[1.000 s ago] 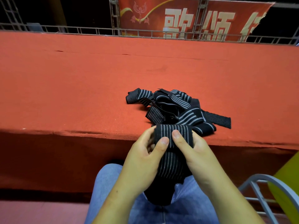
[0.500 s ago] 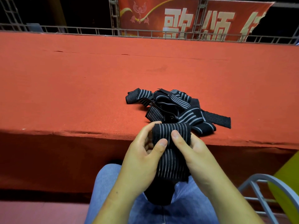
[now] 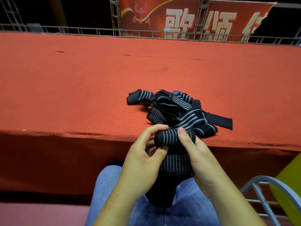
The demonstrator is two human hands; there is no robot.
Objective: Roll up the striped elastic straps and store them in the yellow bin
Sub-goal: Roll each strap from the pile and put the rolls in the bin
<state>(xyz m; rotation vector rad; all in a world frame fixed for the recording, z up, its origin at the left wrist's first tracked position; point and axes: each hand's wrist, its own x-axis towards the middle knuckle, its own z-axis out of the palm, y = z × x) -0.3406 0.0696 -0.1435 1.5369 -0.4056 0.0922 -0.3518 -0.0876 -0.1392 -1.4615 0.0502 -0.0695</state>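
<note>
Both the left hand and right hand curl fingers tightly round the rolled strap

Red banner is hanging behind the metal truss along the far edge. Two large pale characters are showing on it: 歌, then 颂. A third character is running off the banner's torn right end; it is only partly showing and cannot be read. The left end is carrying a flame-like emblem with a row of small characters sitting under it, too blurred to read.
</note>
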